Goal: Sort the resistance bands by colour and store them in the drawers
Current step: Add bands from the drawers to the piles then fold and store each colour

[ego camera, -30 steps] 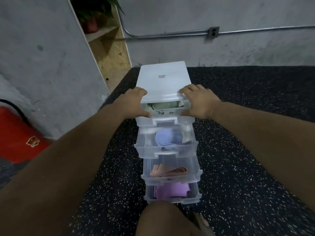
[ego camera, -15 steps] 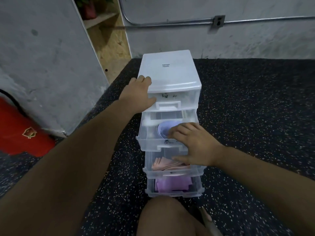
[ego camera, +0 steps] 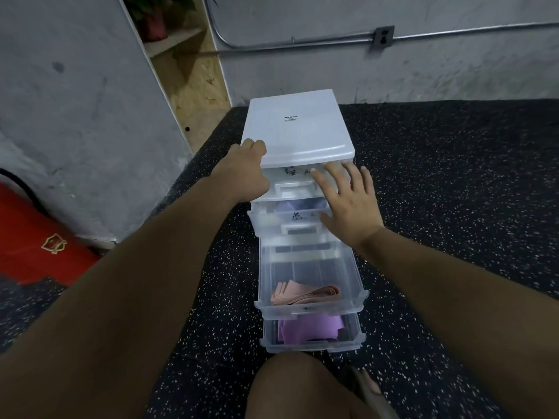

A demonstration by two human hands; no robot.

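- The knee (ego camera: 302, 385) is nearest, below both hands, and cuts off the floor in front of the bottom drawer (ego camera: 311, 347).
- That drawer, well below the right hand (ego camera: 348, 207), stands a little way out. Purple bands (ego camera: 310, 328) lie in it in a loose folded heap, and the drawer above hides its back part.
- The third drawer (ego camera: 311, 311), just below the right wrist, is pulled far out. Peach bands (ego camera: 302, 294) lie flat at its front end.
- I judge the bands thin, light, floppy and slightly tacky, so a stack is best pinched whole at its looped end.
- The drawers are clear thin plastic and look light and flexible. Pushing at the centre handle should keep one from skewing.
- The second drawer (ego camera: 272, 222) lies under the right palm, slightly open. Blue bands (ego camera: 298, 205) show beside the thumb, and the hand and the top drawer (ego camera: 295, 187) cover the rest.
- The right hand is spread with straight fingers and holds nothing. It may be touching the two upper drawer fronts, but the angle does not settle it.
- The left hand (ego camera: 245, 173) curls over the left front corner of the lid (ego camera: 299, 128) and grips it.
- The top drawer, between the hands, looks closed, and its contents cannot be made out through the plastic.
- No bands show outside the drawers, though the forearms hide floor on both sides.
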